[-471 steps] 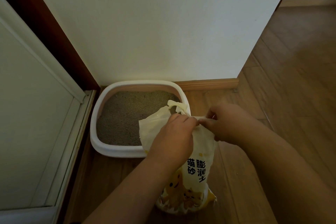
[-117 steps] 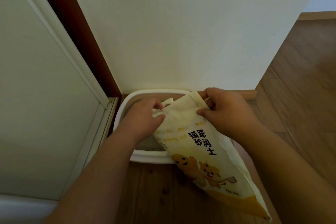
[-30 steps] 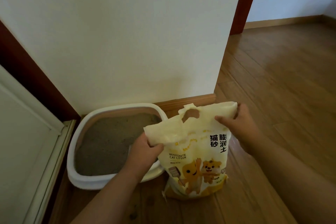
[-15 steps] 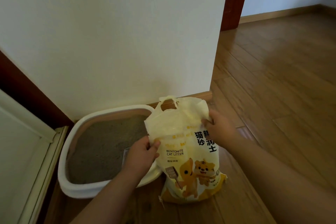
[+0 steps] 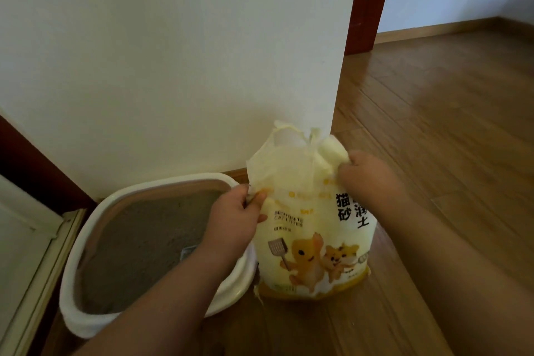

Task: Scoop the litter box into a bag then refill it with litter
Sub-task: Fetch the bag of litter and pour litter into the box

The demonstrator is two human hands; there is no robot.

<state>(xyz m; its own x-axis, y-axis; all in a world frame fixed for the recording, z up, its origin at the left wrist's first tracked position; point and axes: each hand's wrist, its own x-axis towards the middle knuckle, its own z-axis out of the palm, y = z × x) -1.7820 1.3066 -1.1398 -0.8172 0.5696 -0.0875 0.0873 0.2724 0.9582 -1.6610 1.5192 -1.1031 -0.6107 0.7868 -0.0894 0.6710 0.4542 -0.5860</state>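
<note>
A: Yellow litter bag (image 5: 313, 228) stands upright on the wood floor (image 5: 433, 153), touching the filled litter box (image 5: 86, 324).

B: Risk?

A: Slack top; bag may tip, spilling litter.

B: Hands?

A: Left hand (image 5: 234, 220) pinches the top's left edge; right hand (image 5: 367, 173) grips its bunched right corner.

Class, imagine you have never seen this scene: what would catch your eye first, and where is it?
First, the yellow cat litter bag standing upright on the wooden floor, its crumpled top held by the left hand and right hand. Beside it, against the white wall, sits the white litter box, filled with grey litter.
</note>
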